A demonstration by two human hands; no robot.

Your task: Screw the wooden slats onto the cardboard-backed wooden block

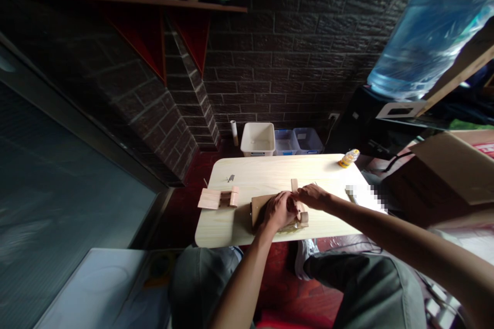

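Note:
A brown box-like block (259,211) lies on the pale wooden table (270,167), near its front edge. Over the block's right part curls my left hand (281,211), its fingers closed against a light wooden piece (294,185) that sticks out beyond the fingertips. My right hand (313,196) meets the left from the right side, fingers pinched together; whatever is between them is too small to tell. Just below the fingers shows a rounded wooden part (304,217). Some clear plastic sits under the block's front right corner.
On the table are a wooden assembly (218,199) at left, several dark screws or nails (230,178), and a yellow-capped bottle (349,158) at back right. Behind stand a white bin (258,139) and clear bins (307,141). A cardboard box (447,175) is at right.

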